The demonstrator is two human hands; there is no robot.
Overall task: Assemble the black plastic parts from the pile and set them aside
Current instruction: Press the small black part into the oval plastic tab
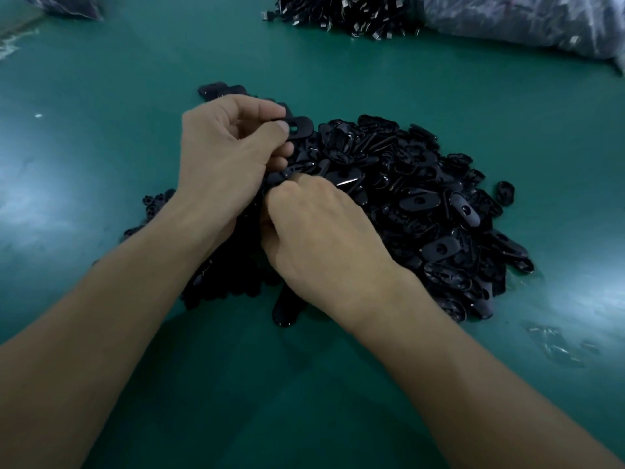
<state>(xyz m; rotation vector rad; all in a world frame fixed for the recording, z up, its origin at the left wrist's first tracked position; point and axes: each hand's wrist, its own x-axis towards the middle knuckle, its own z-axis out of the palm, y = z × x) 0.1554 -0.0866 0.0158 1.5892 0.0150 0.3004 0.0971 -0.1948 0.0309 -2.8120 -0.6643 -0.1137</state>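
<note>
Most of the work is left, I judge: the pile of black plastic parts still lies large at the worktop's centre, and no finished set shows plainly apart. The left hand pinches one oval plate in a narrow grip, the plate jutting toward 2 o'clock. The right hand, at 5 o'clock, curls into the pile; whether its grip holds anything, I cannot tell.

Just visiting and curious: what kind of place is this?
Probably a factory assembly bench: a green work surface, a big pile of similar black plastic parts, and bagged stock at the far edge.
</note>
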